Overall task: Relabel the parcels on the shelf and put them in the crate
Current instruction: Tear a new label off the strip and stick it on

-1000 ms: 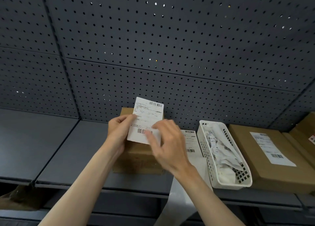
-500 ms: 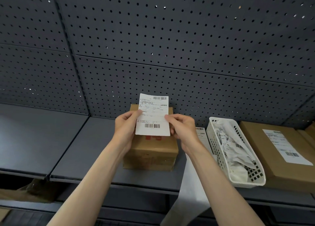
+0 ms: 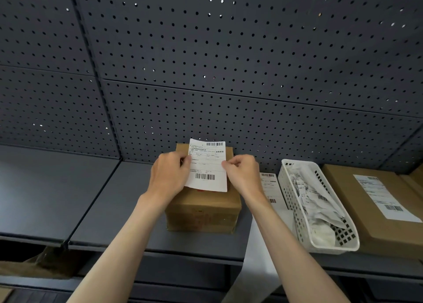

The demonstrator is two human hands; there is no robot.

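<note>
- Nearest me, a long white strip of backing paper (image 3: 258, 254) hangs over the front lip of the shelf (image 3: 128, 213), probably so fresh labels can be pulled from it.
- Just above the small cardboard parcel (image 3: 203, 209), the left hand (image 3: 168, 177) pinches the left edge of a white shipping label (image 3: 207, 165) and the right hand (image 3: 241, 174) pinches its right edge, thumb and fingers curled on the paper. I reckon it is held flat and taut so it can be squared up over the box top before sticking.
- The parcel sits on the shelf, not yet in any crate; no crate shows.
- Compared with a second ago, the right hand has moved from the label's lower corner to its right edge, and the sheet now sits straighter, facing up.
- Further right, a white basket (image 3: 288, 195) of crumpled labels stands beside a flat brown parcel (image 3: 343, 188) already labelled.
- Behind everything, the grey pegboard (image 3: 229, 62).
</note>
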